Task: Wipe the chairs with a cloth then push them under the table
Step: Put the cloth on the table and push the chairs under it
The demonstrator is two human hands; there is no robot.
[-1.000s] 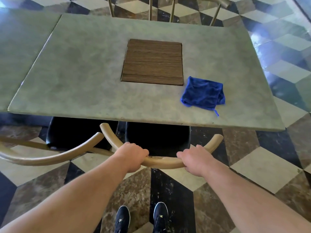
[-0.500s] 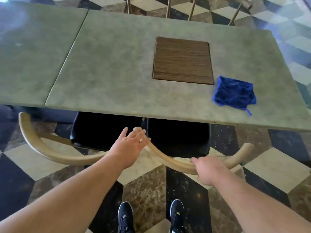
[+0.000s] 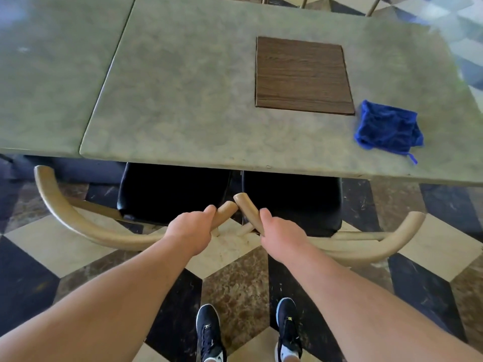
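Two chairs with curved tan wooden backrests and black seats stand side by side at the near edge of the grey-green table (image 3: 183, 105), their seats partly under it. My left hand (image 3: 192, 229) grips the right end of the left chair (image 3: 78, 226) backrest. My right hand (image 3: 279, 232) grips the left end of the right chair (image 3: 392, 244) backrest. The two rail ends nearly touch between my hands. A crumpled blue cloth (image 3: 388, 129) lies on the table at the right, near the front edge.
A brown wooden panel (image 3: 302, 75) is set in the tabletop. A second table (image 3: 52, 74) adjoins on the left. Chair legs show beyond the far edge. My black shoes (image 3: 209, 333) stand on a patterned tile floor (image 3: 235, 288).
My left hand left the right chair's rail and took the left chair's rail end. My right hand slid along its rail to the left end. The view shifted left.
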